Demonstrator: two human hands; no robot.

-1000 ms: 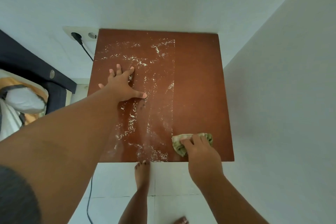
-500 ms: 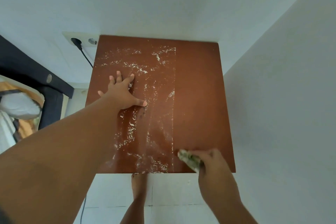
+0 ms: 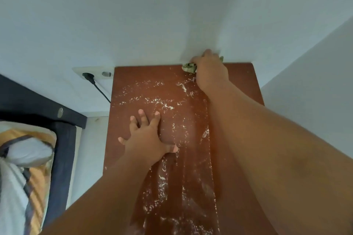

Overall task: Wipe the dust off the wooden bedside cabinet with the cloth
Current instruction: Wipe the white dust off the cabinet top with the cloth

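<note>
Right hand (image 3: 209, 70) grips cloth (image 3: 189, 67) at cabinet (image 3: 242, 82) far edge; left hand (image 3: 147, 139) rests flat, fingers (image 3: 142, 118) spread, amid dust (image 3: 152, 99).

Hands: two, left hand (image 3: 147, 139) and right hand (image 3: 210, 68), both on the cabinet (image 3: 242, 82)
Cloths: one cloth (image 3: 189, 67), at the cabinet's far edge
Wall sockets: one double socket (image 3: 95, 73), left of the cabinet
Plugs: one plug (image 3: 88, 76)
Pillows: one pillow (image 3: 23, 150), left of the cabinet

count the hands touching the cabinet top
2. The left hand lies flat on the dusty left half of the cabinet; the right hand presses the cloth at the far edge by the wall.
</note>
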